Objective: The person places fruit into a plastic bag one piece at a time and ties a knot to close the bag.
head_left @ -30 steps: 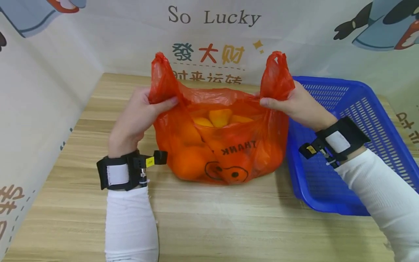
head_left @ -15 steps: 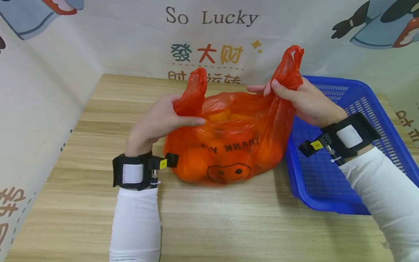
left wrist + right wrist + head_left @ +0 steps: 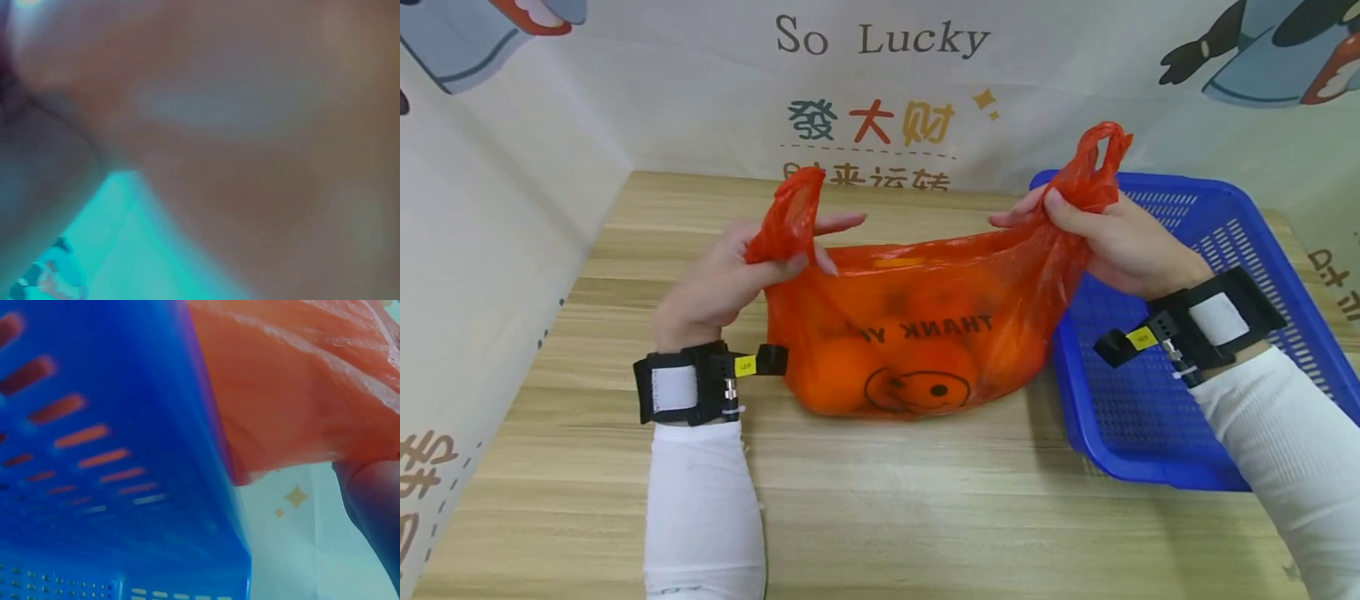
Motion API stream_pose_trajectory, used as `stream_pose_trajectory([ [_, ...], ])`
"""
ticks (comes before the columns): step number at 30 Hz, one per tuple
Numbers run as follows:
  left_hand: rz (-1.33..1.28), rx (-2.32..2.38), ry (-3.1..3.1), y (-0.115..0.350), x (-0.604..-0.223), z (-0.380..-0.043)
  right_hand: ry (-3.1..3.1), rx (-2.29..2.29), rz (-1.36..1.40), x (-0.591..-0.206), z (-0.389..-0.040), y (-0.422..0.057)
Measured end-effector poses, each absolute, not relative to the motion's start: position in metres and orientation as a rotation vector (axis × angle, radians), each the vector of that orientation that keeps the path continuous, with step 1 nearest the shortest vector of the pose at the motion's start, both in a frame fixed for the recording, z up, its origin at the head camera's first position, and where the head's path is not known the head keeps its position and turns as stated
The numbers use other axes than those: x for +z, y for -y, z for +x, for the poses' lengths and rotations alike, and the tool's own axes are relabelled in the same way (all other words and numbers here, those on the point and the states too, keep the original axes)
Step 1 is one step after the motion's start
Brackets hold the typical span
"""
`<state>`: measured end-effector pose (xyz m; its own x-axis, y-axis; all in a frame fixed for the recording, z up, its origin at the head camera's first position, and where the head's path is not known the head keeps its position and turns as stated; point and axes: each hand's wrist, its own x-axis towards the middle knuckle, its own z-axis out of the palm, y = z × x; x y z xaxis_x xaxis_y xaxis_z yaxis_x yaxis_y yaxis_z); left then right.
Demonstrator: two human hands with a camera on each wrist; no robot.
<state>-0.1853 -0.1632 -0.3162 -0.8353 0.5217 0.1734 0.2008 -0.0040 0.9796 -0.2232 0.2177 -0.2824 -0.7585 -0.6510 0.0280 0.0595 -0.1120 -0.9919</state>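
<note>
A thin red plastic carrier bag (image 3: 925, 333) bulges on the wooden table, its print reading "THANK" in mirror writing. Round orange fruit-like shapes show through its side. My left hand (image 3: 711, 279) holds the left handle loop between thumb and fingers, with a finger stretched out to the right. At the other side my right hand (image 3: 1131, 246) pinches the gathered right handle, which stands up above the thumb. The bag's mouth is drawn nearly flat between the hands. In the right wrist view the orange-red plastic (image 3: 287, 394) spreads beside the basket wall. Blurred skin fills most of the left wrist view.
A blue perforated plastic basket (image 3: 1138, 417) stands right against the bag's right side, beneath my right forearm. The wooden table (image 3: 880, 508) extends toward me. Printed white sheets (image 3: 700, 92) rise along the back and both sides.
The left hand moved right and inward, then back left with its handle. The right hand shifted right with the other handle. The bag's mouth, earlier gaping over yellow-orange fruit, is now pulled nearly flat.
</note>
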Motion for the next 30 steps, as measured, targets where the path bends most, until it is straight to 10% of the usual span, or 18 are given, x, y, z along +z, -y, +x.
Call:
stream_pose_trajectory([
  [9, 0.381, 2.463, -1.734, 0.11, -0.303, -0.188, -1.823, -1.918, -0.696, -0.279, -0.217, -0.215],
  [30, 0.584, 2.592, -1.5, 0.073, -0.311, -0.193, -1.503, -1.916, -0.599, -0.276, -0.222, -0.153],
])
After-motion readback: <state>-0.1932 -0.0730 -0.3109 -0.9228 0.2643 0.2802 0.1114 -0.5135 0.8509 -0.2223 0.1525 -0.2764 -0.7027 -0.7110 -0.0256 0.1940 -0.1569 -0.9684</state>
